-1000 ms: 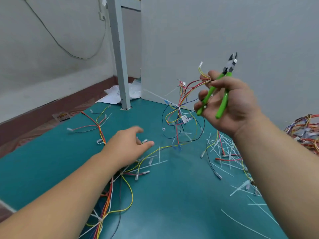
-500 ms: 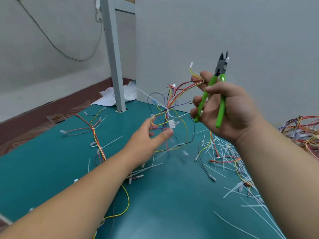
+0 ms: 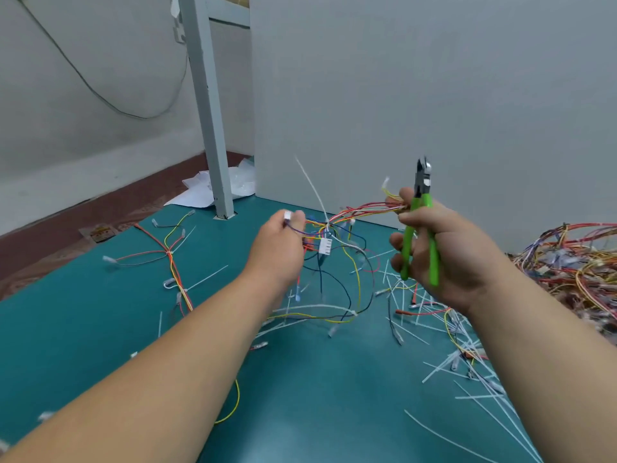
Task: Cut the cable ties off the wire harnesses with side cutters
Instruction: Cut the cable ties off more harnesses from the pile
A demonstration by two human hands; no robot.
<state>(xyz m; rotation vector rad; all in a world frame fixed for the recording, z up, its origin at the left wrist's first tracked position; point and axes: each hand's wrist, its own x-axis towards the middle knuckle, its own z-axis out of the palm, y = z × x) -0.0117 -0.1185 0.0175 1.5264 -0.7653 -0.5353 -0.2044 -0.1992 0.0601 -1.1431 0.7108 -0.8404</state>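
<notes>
A multicoloured wire harness (image 3: 347,225) hangs stretched in the air between my two hands above the teal table. My left hand (image 3: 278,247) pinches its left end, at a small white connector. My right hand (image 3: 437,248) grips the green-handled side cutters (image 3: 421,225), jaws pointing up, and also holds the harness's right end between its fingertips. A white cable tie (image 3: 315,192) binds the wires at the middle, its long tail sticking upward. A white plug (image 3: 325,245) dangles below the bundle.
A loose harness (image 3: 168,259) lies on the teal table (image 3: 83,329) at the left. Cut white tie pieces (image 3: 467,365) litter the right side. A big heap of harnesses (image 3: 574,259) sits at the far right. A grey post (image 3: 208,105) and grey panel stand behind.
My left hand rose from the table and took hold of the harness's left end. The harness is now pulled out sideways between both hands. The view tilted, so both hands sit lower in frame.
</notes>
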